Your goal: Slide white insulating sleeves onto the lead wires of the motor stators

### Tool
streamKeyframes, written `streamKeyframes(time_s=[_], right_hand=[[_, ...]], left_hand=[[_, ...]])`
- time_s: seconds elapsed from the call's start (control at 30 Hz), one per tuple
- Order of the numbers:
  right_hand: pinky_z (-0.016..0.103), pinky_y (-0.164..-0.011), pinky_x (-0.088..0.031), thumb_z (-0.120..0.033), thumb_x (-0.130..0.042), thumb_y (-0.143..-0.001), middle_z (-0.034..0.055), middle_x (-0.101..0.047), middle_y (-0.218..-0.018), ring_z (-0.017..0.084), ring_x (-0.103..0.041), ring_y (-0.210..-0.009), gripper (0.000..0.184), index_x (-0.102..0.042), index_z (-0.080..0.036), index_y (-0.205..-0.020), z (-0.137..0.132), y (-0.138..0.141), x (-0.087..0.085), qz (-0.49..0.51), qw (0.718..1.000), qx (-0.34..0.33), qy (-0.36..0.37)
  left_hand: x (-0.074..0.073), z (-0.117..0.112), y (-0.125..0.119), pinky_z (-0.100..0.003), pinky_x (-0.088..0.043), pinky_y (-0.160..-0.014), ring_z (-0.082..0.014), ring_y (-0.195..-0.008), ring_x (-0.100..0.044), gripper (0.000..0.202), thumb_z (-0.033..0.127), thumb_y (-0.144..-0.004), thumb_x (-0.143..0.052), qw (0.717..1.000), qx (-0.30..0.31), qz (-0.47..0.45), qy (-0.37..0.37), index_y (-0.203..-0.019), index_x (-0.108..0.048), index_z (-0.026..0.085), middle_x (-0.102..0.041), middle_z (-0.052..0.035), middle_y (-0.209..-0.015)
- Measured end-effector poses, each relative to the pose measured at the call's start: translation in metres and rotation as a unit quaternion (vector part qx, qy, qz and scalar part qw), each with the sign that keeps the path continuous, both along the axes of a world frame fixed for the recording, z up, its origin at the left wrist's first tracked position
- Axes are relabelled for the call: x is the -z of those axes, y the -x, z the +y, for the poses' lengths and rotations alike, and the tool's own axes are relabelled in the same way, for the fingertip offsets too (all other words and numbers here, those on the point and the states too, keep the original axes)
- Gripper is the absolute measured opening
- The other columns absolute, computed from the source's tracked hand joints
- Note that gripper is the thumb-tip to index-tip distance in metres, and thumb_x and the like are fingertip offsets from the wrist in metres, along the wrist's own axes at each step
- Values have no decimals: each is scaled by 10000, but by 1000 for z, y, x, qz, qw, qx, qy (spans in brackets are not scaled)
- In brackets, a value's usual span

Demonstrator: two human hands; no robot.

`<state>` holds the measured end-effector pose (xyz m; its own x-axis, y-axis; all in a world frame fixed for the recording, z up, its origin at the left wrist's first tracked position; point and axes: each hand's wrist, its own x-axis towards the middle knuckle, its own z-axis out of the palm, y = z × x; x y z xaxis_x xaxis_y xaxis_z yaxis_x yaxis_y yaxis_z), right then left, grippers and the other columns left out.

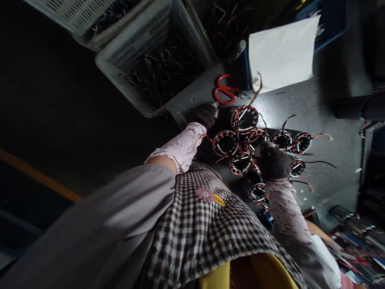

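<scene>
Stators (pixel 240 140) are lying clustered on the surface (pixel 325 112), right of the left hand (pixel 204 114); right hand (pixel 272 162) is resting on them, nearer; whether either grip is closed cannot be told.

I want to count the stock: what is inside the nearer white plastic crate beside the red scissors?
The white plastic crate holds a dark tangle of ring-shaped wound coils, like those on the table. How many there are and what lies at the bottom cannot be seen, because of shadow and the pile itself.

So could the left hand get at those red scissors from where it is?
Probably yes. The left hand rests on the grey table just beside the red scissors, with nothing lying between them; the wound coils sit off to the other side.
</scene>
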<state>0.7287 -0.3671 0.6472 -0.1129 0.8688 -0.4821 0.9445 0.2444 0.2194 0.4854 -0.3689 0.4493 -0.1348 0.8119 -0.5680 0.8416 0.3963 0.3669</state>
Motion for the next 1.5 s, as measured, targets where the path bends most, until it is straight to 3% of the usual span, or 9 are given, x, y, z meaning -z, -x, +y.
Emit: streamKeyframes(time_s=[0.13, 0.3, 0.47, 0.8, 0.93, 1.07, 1.13, 1.23, 1.5], right_hand=[[369, -903, -538, -454, -506, -1081, 173, -819, -1284, 322, -772, -1117, 513, -787, -189, -1419, 14, 27, -11, 128, 988, -70, -59], [338, -783, -395, -421, -447, -1160, 225, -797, -1200, 309, -757, -995, 501, -724, -138, -1467, 53, 72, 14, -35, 991, -116, 54], [365, -733, -229, -381, -447, -1186, 236, -780, -1140, 269, -730, -975, 432, -715, -103, -1380, 64, 82, 23, -76, 984, -141, 81], [382, -729, -209, -388, -404, -1176, 275, -776, -1162, 304, -743, -996, 485, -717, -76, -1376, 55, 95, 23, -87, 987, -123, 57], [374, -743, -293, -407, -439, -1154, 256, -800, -1102, 333, -762, -1011, 486, -786, -84, -1264, 51, 96, 6, -72, 991, -103, 43], [325, -841, -470, -380, -579, -1082, 163, -845, -1164, 300, -793, -1084, 403, -832, -157, -1302, 30, 93, -12, 104, 991, -81, 29], [303, -878, -509, -377, -632, -1064, 121, -857, -1161, 275, -802, -1096, 374, -838, -187, -1312, 15, 94, -9, 159, 980, -64, 100], [318, -852, -497, -379, -642, -1084, 127, -859, -1133, 297, -798, -1109, 334, -847, -196, -1274, -2, 101, 6, 97, 978, -34, 179], [340, -797, -431, -386, -578, -1104, 165, -844, -1151, 313, -772, -1094, 356, -825, -193, -1274, -11, 99, 24, 24, 980, 21, 198]], left_hand=[[-4, 2, 2, -533, -518, -1086, -412, -1339, -659, 646, 358, -1157, -314, 1000, 23, 4, -17, -1744, -476, 143, -621, -266, -1558], [-8, 6, 6, -520, -558, -992, -383, -1190, -717, 651, 497, -1200, -279, 999, -6, -32, -25, -1694, -558, 177, -716, -218, -1428], [-7, 4, 8, -556, -549, -1037, -415, -1251, -713, 645, 458, -1189, -334, 999, 6, -23, -25, -1726, -532, 163, -680, -266, -1492], [-9, -1, 7, -544, -518, -1052, -402, -1271, -686, 629, 446, -1218, -277, 999, 2, -27, -46, -1702, -558, 160, -660, -250, -1514], [-8, -3, 8, -544, -505, -1029, -367, -1189, -682, 627, 480, -1232, -262, 998, -7, -39, -57, -1708, -546, 187, -699, -209, -1459], [-5, -8, 10, -554, -479, -1071, -416, -1328, -639, 620, 367, -1224, -216, 997, 10, -44, -62, -1717, -539, 171, -654, -235, -1515], [-2, -9, 10, -544, -477, -1085, -422, -1352, -631, 613, 339, -1211, -248, 997, 14, -42, -60, -1733, -513, 157, -641, -251, -1523], [6, -8, 8, -542, -495, -1076, -417, -1329, -643, 606, 362, -1202, -296, 997, 22, -35, -69, -1733, -512, 165, -653, -248, -1489], [4, -8, 7, -573, -527, -1005, -420, -1240, -675, 641, 359, -1208, -203, 996, 36, -22, -74, -1755, -482, 176, -645, -258, -1467]])
